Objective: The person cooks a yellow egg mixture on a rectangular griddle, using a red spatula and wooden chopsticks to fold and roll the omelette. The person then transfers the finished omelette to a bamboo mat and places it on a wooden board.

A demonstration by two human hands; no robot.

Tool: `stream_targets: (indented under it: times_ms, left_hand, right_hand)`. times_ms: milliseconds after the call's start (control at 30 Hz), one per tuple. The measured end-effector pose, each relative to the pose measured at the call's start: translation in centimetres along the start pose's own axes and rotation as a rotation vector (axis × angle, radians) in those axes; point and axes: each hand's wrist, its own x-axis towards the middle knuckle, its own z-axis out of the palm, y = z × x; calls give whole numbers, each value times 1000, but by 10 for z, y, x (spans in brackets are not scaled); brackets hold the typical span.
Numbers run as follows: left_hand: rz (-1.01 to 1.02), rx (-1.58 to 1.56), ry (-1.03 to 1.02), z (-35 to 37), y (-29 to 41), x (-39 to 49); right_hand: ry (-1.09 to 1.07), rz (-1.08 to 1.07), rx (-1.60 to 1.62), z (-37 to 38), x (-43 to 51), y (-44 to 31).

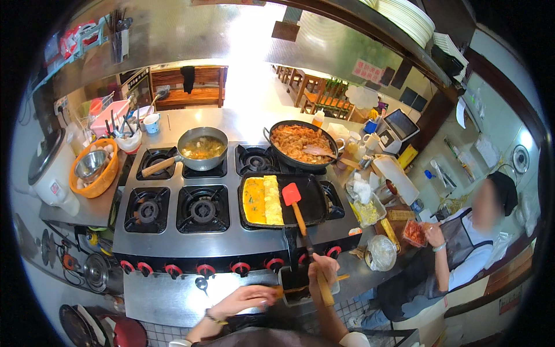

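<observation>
My right hand [323,271] grips a spatula with a red silicone head [291,194]; its wooden handle end sticks out below the fist. The head is over the bare part of a black rectangular pan [305,199]. On that pan's left side, runny yellow egg with green bits [254,200] lies beside a folded egg roll [272,199]. My left hand [251,298] is low at the stove's front, fingers forward and slightly blurred, next to a brown wooden handle end [277,291]. Whether it grips that end is not clear. A container [299,299] sits between my hands, partly hidden.
A wooden-handled pot of soup [202,148] and a wide pan of reddish food [301,143] stand on the rear burners [256,159]. An orange basket [94,168] holds eggs and a metal bowl. At right, a co-worker [455,247] holds a container of red food [415,233].
</observation>
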Motion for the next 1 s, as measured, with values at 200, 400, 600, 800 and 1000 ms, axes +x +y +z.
stream_targets:
  times_ms: [200, 400, 600, 800, 1000]
  left_hand:
    - [484, 660, -736, 19, 176, -114]
    - [269, 949, -389, 37, 153, -114]
    - [-38, 996, -2, 17, 54, -96]
    - [-173, 958, 206, 4, -10, -76]
    - [-198, 943, 257, -2, -23, -74]
  right_hand:
    - [18, 142, 76, -10, -4, 8]
    - [-16, 358, 15, -9, -1, 11]
    - [-102, 414, 71, -21, 7, 14]
    - [-59, 428, 105, -23, 7, 14]
    - [-40, 424, 130, -22, 2, 16]
